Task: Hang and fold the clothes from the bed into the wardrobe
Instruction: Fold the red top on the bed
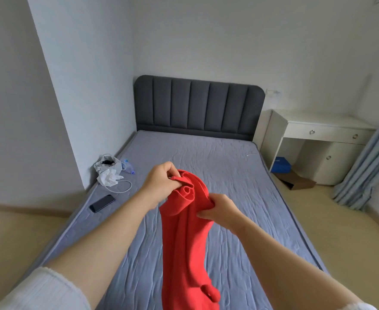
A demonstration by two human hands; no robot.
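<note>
We hold one red garment (pixel 184 242) above the bed (pixel 240 175); our left hand (pixel 161 177) pinches its bunched top in curled fingers; our right hand (pixel 220 209), just right of it, grips a fold, the cloth hanging below both. Left of the left hand lie one phone (pixel 102 203) and one white bag (pixel 108 170); far right of the right hand, one blue box (pixel 281 165) bears a pale mark too small to read.

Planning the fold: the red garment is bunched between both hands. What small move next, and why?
Probably draw the hands apart to open it out: left hand and right hand grip the red garment close together, its top rolled up, the rest hanging crumpled over the bed.
</note>
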